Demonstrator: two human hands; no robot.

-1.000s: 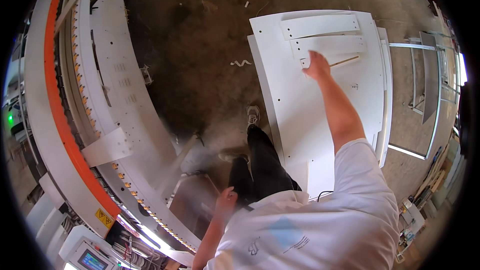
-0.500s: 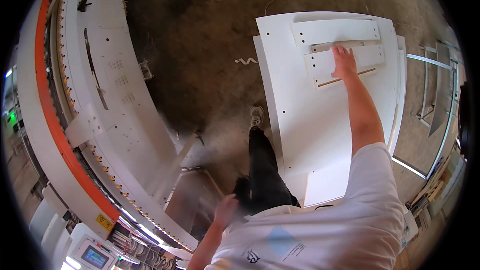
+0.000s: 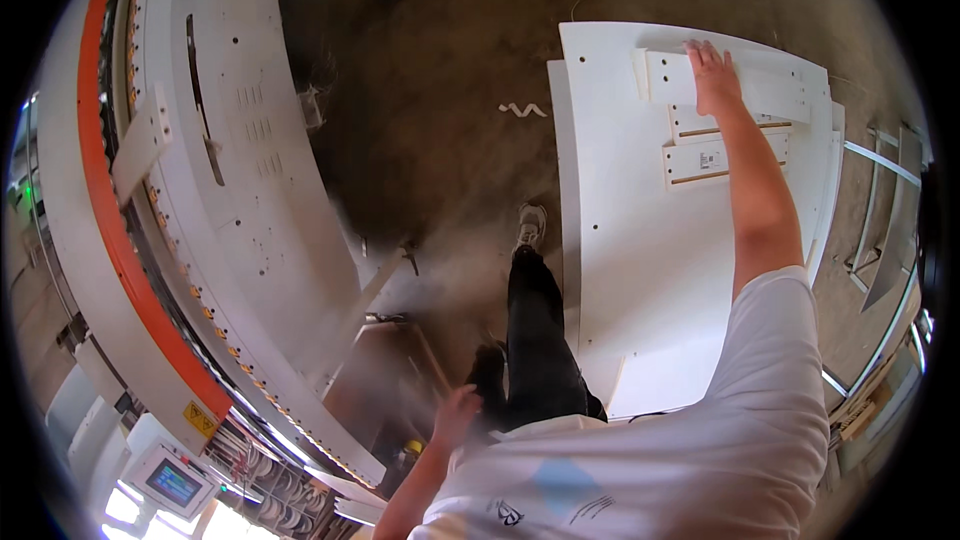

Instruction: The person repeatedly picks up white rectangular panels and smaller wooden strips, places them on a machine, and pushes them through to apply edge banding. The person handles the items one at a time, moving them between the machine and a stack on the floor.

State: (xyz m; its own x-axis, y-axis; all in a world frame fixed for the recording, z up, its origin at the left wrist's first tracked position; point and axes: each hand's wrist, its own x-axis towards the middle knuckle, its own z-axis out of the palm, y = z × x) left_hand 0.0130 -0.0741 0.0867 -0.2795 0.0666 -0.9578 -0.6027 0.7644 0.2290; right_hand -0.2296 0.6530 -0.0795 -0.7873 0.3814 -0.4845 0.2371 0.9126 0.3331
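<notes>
My right hand reaches across a narrow white board with drilled holes, its fingers over the far edge and the thumb side at the near edge. This board rests over another at the far end of a large white panel stack. Just nearer lie a grooved white strip and another strip bearing a label. My left hand hangs low beside my dark trouser leg, blurred, touching no board; its fingers are not clear.
On the left runs a long white machine with an orange band; a drilled white piece sticks out of it. A control screen stands lower left. A metal frame is at right. A curled white scrap lies on the floor.
My right hand has moved the narrow board away from me, onto the far board, uncovering the labelled strip. The piece in the machine has travelled farther along it. My view has shifted slightly.
</notes>
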